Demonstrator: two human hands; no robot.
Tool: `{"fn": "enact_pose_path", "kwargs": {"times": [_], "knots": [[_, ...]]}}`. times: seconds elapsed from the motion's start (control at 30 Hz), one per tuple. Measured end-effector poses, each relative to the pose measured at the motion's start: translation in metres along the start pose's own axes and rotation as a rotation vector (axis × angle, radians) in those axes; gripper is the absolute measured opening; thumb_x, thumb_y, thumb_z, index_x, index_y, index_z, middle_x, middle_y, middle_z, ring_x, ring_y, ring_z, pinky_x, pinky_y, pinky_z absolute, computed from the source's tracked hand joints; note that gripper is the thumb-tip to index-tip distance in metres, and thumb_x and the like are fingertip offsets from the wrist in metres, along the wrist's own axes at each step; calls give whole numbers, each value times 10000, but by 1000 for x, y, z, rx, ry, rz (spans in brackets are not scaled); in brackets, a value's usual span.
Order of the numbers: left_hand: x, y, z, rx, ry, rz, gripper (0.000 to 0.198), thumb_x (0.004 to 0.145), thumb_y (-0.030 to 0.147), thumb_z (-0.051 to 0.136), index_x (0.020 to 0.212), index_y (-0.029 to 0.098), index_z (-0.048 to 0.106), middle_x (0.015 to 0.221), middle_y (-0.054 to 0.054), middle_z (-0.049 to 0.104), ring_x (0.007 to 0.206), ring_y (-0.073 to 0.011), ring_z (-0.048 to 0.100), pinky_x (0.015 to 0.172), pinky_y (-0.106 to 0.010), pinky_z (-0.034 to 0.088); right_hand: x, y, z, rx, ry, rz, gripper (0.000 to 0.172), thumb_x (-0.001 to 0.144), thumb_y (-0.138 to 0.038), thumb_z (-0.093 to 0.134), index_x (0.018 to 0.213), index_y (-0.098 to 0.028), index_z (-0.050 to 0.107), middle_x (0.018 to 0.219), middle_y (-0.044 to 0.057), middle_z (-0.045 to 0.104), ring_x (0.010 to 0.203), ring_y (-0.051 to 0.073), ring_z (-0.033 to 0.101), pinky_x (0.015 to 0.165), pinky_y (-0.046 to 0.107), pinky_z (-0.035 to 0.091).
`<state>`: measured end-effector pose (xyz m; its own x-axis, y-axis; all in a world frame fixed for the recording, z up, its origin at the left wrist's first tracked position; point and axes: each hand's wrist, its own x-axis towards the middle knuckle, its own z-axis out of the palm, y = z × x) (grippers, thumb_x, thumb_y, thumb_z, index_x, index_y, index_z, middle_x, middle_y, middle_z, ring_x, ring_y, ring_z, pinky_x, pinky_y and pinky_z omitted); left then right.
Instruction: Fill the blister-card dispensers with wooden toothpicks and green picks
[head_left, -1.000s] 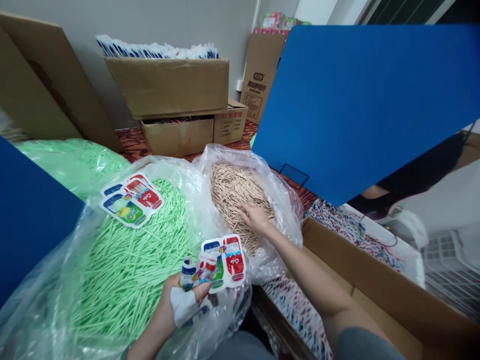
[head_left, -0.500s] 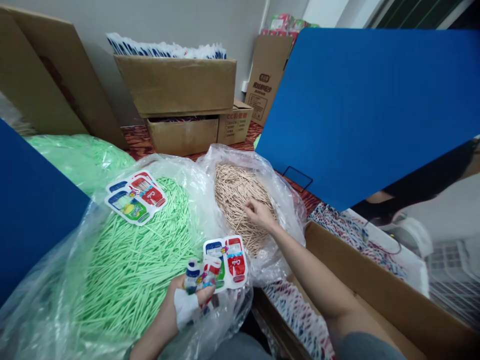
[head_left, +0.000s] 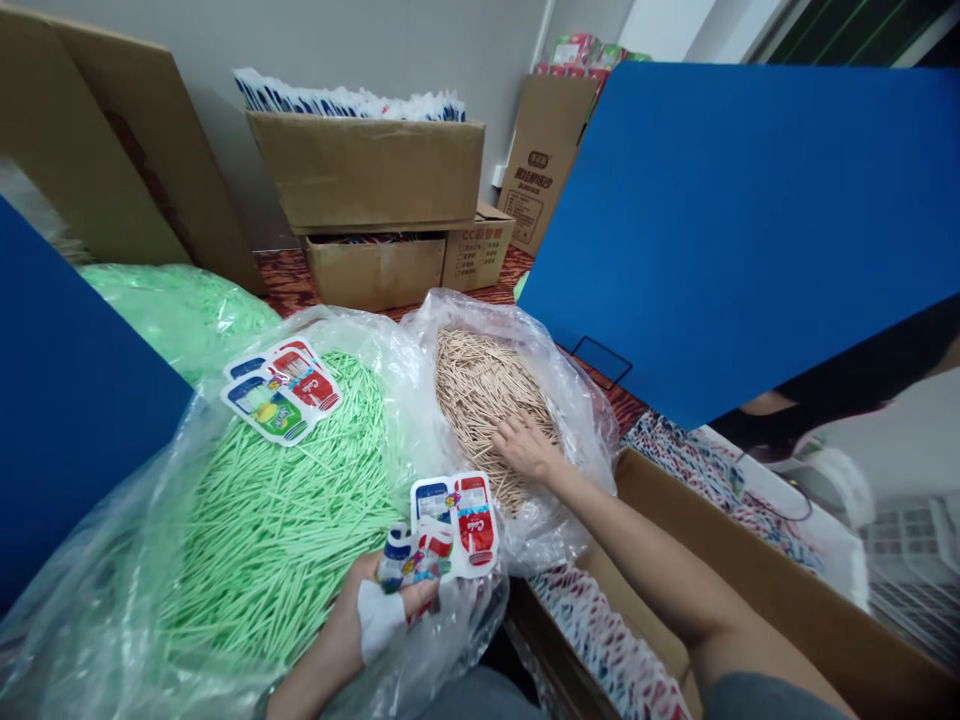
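Since the half-second before, my right hand (head_left: 526, 447) had dropped from a raised, pinching pose to lie flat on the heap of tan sticks (head_left: 484, 395), fingers (head_left: 507, 437) spread and released, palm down on the near part of the heap; I could not tell whether any stick was caught beneath them. My view had also drifted a little, so everything sat slightly further right than before.

Those tan sticks filled a clear plastic bag (head_left: 577, 400) standing open just right of the big bag of green sticks (head_left: 277, 530). My left hand (head_left: 375, 620), at the near edge of the green sticks, was clenched around a fan of printed packets (head_left: 450, 525), the thumb wrapped in something white. The packets stood up from the grip, their upper edge close to my right wrist and just touching the lower rim of the tan sticks' bag.

A second set of printed packets (head_left: 281, 390) lay flat on the far-left part of the green sticks. Beyond the green sticks stood stacked cardboard boxes (head_left: 367, 180). A blue board (head_left: 750, 220) leaned up to the right of the tan sticks, and a brown carton (head_left: 787, 600) lay open beneath my right forearm.
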<state>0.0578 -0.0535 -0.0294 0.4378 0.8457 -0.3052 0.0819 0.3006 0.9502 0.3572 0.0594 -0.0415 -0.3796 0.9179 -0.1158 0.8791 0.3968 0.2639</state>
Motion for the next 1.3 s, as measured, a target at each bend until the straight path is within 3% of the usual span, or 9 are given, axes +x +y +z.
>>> {"fn": "enact_pose_path", "kwargs": {"times": [0.13,0.23,0.53,0.77,0.97,1.13,1.3], "knots": [[1,0,2,7,-9,8,294,704,388,707,709,107,620,617,-29,600,566,-141,497,544,-236,398,-6,13,1,157,-112,270,253,947,-218,336,1022,-158,570,1028,145,660,1011,249,576,948,401,347],[3,-2,4,33,-21,8,286,710,381,701,700,107,617,630,-30,604,573,-144,498,547,-238,399,0,17,1,206,-114,332,310,975,-306,282,1065,-156,538,989,141,679,882,224,631,788,323,406],[0,-4,3,64,-25,10,265,745,380,663,715,126,595,575,-6,577,526,-128,475,520,-233,382,20,16,-2,298,1,306,415,1003,-261,119,1101,-158,509,974,88,656,848,164,611,728,244,386],[2,-1,4,93,-5,-24,281,723,386,678,713,119,591,631,-22,593,577,-140,479,547,-243,394,10,20,4,201,-86,212,287,920,-398,440,998,-175,603,1076,128,626,1031,243,556,868,324,388],[2,1,4,88,-2,14,272,702,375,691,718,115,613,646,-30,601,591,-150,492,566,-248,401,18,11,1,146,-108,178,502,835,-595,493,1089,-170,575,1127,149,602,1081,292,533,895,396,401],[0,1,3,95,0,7,315,701,418,683,635,135,561,559,-5,536,534,-131,442,515,-237,353,29,11,3,121,-149,169,313,895,-423,472,1051,-179,592,1075,129,640,1008,249,585,839,353,432],[0,3,5,88,-6,-16,325,688,435,681,650,138,555,564,4,518,532,-124,417,525,-240,345,34,8,6,85,-151,172,245,884,-268,480,1068,-155,596,1121,158,622,1063,269,555,882,401,413]]}}
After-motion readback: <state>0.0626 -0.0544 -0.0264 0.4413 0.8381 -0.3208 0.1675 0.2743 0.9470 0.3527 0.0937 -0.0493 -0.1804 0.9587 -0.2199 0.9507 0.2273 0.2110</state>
